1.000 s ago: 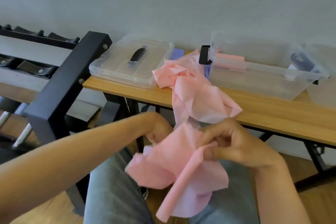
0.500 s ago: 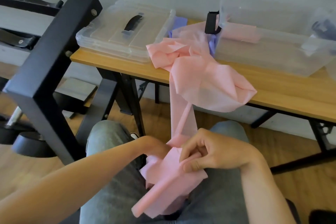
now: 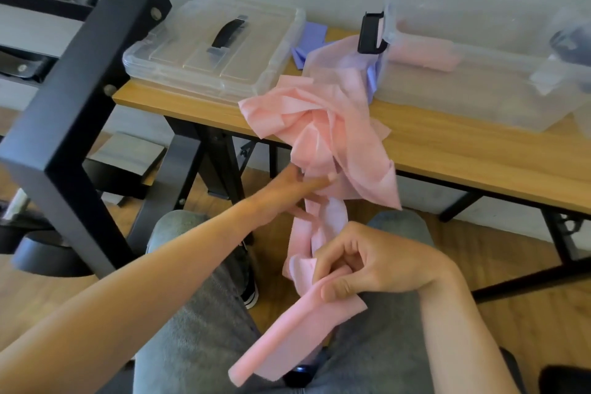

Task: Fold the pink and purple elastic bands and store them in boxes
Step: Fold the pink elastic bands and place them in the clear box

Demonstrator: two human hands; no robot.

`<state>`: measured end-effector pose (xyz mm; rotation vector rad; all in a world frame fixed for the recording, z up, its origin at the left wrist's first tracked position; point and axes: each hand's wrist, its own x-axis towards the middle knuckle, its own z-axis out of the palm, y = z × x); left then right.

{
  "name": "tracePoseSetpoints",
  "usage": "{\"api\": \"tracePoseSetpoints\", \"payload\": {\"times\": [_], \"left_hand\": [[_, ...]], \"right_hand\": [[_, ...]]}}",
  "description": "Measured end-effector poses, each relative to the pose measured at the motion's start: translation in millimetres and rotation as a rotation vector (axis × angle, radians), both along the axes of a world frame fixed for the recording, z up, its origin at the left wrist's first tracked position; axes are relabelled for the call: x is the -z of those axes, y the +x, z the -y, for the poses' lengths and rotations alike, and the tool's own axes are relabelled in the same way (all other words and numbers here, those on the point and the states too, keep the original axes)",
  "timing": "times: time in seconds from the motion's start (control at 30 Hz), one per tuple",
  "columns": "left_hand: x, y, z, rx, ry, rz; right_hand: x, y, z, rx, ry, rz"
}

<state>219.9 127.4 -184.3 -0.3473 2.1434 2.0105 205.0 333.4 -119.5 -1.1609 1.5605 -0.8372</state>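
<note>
A long pink elastic band (image 3: 323,137) lies crumpled on the wooden table's front edge and hangs down to my lap. My right hand (image 3: 367,262) pinches the band's folded lower end above my knees. My left hand (image 3: 294,189) reaches up with straight fingers against the hanging strip just below the table edge. A purple band (image 3: 311,41) lies on the table behind the pink heap. An open clear box (image 3: 463,86) at the right holds a folded pink band (image 3: 425,56).
A clear box lid (image 3: 211,51) with a black handle lies on the table (image 3: 463,157) at the left. A black metal rack (image 3: 80,99) stands close on the left. My grey-trousered knees are below, over a wooden floor.
My left hand left the bunched end and moved up along the hanging strip toward the table edge. My right hand stays pinching the lower end, which now hangs flatter.
</note>
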Motion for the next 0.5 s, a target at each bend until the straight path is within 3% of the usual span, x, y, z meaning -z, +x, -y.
{"api": "tracePoseSetpoints", "payload": {"times": [0.1, 0.17, 0.23, 0.33, 0.5], "left_hand": [[-1, -5, -4, -0.161, -0.02, -0.036], [2, -4, -7, -0.147, -0.111, -0.037], [20, -1, -10, -0.008, -0.287, 0.078], [56, 10, -16, 0.263, -0.535, 0.424], [77, 32, -16, 0.556, -0.669, 0.528]], "right_hand": [[-2, -1, -1, -0.001, 0.007, 0.02], [-1, 0, -3, 0.004, 0.008, 0.008], [0, 1, -3, 0.004, 0.015, 0.001], [0, 3, -4, -0.014, 0.007, 0.008], [1, 3, -4, 0.01, 0.008, 0.003]]}}
